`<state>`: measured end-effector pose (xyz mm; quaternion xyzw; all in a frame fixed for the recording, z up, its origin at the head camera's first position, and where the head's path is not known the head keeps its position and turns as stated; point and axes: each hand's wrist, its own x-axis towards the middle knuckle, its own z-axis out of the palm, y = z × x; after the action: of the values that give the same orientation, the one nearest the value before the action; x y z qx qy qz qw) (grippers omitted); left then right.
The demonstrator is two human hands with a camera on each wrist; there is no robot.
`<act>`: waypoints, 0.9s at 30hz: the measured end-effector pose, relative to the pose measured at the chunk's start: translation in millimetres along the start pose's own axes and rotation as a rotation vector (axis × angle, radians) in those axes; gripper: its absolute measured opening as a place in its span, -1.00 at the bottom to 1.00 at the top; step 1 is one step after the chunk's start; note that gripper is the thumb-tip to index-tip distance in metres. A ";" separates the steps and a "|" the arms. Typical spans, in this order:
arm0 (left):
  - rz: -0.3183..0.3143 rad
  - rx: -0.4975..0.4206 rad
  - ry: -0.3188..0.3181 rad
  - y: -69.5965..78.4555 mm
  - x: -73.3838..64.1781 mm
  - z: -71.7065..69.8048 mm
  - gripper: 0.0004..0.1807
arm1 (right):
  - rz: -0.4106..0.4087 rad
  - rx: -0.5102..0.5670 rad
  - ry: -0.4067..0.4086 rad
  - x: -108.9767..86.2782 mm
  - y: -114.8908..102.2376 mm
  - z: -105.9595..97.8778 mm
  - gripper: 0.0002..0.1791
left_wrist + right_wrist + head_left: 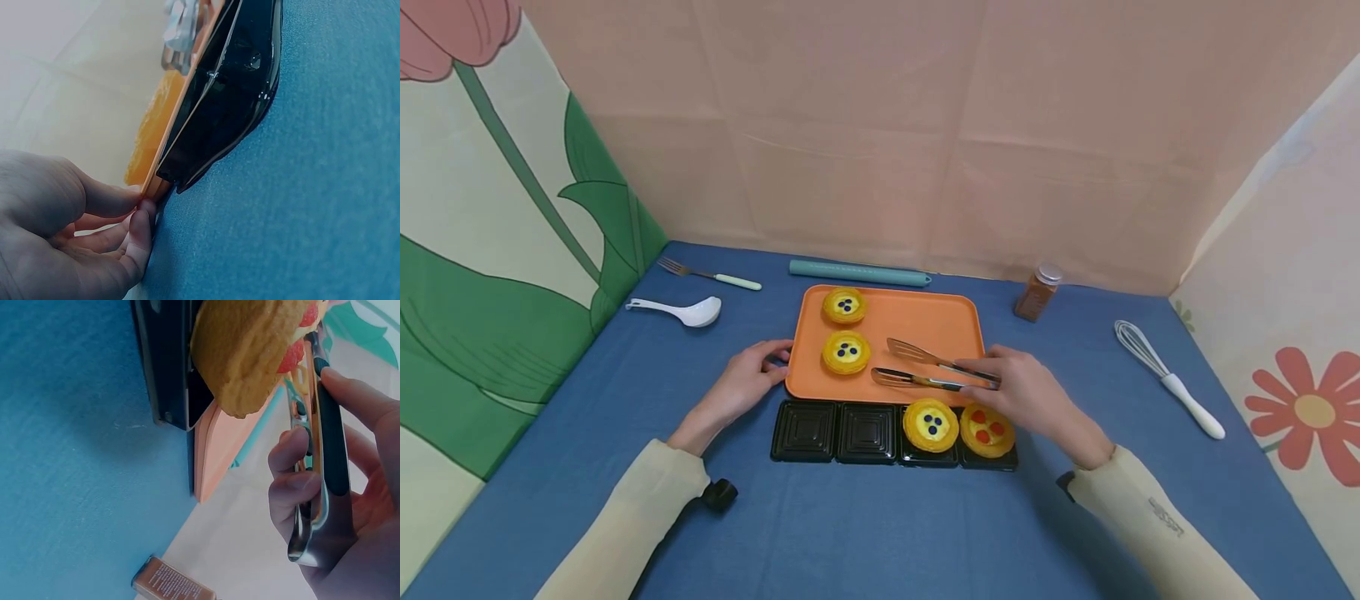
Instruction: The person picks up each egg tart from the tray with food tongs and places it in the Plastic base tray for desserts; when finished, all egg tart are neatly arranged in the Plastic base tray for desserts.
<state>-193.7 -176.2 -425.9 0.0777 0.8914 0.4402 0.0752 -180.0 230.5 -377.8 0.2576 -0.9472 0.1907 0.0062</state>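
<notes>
On blue cloth [865, 533], left hand [747, 380] pinches orange tray [917, 312]; right hand [1024, 393] grips tongs [942, 384] above it, likely transferring tarts [846, 352]; next calls for alignment.

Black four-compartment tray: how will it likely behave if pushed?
The black tray probably weighs little and flexes: its walls look thin. Its glossy surface hints it may be slippery. With a blue-dotted tart and a red-dotted tart loading its right end, a push at the bare left end would likely swivel it.
</notes>
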 end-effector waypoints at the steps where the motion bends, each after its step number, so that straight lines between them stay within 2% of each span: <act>1: 0.000 0.001 0.000 -0.1 0.0 0.0 -0.49 | -0.002 0.005 -0.004 1.3 -0.3 0.0 -0.54; 21: -0.016 0.001 -0.007 2.1 0.3 -1.2 -0.49 | -0.015 0.044 -0.063 27.0 -9.1 1.1 -0.51; 27: -0.016 -0.002 -0.009 1.6 0.3 -1.2 -0.49 | -0.017 0.040 -0.056 29.5 -12.1 1.6 -0.53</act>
<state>-194.2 -176.1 -423.9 0.0726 0.8911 0.4402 0.0828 -199.6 205.9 -371.7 0.2711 -0.9407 0.2025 -0.0237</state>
